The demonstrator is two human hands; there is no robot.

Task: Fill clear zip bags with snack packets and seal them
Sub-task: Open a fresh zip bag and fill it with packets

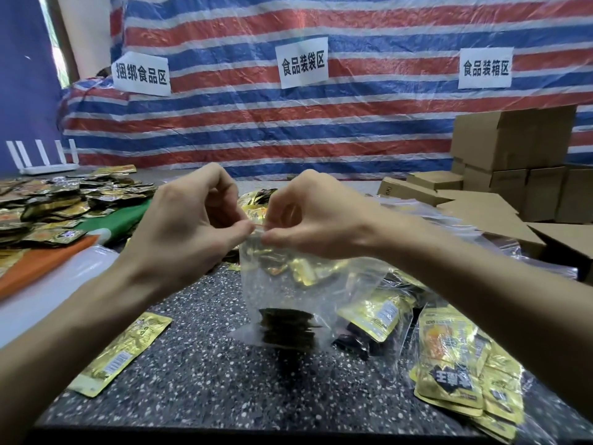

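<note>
Left hand (192, 220) and right hand (308, 216) pinch the filled bag (282, 284) at its zip; sealing unfinished, loose packets (118, 354) remain.

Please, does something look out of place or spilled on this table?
One gold snack packet lies alone on the speckled table at the near left, apart from the packet pile behind it, so it looks stray. Nothing seems spilled or torn; the left hand and right hand pinch the top of the clear zip bag.

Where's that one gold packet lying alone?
In the head view, the gold packet lies flat on the speckled table, lower left, left of the clear zip bag.
</note>
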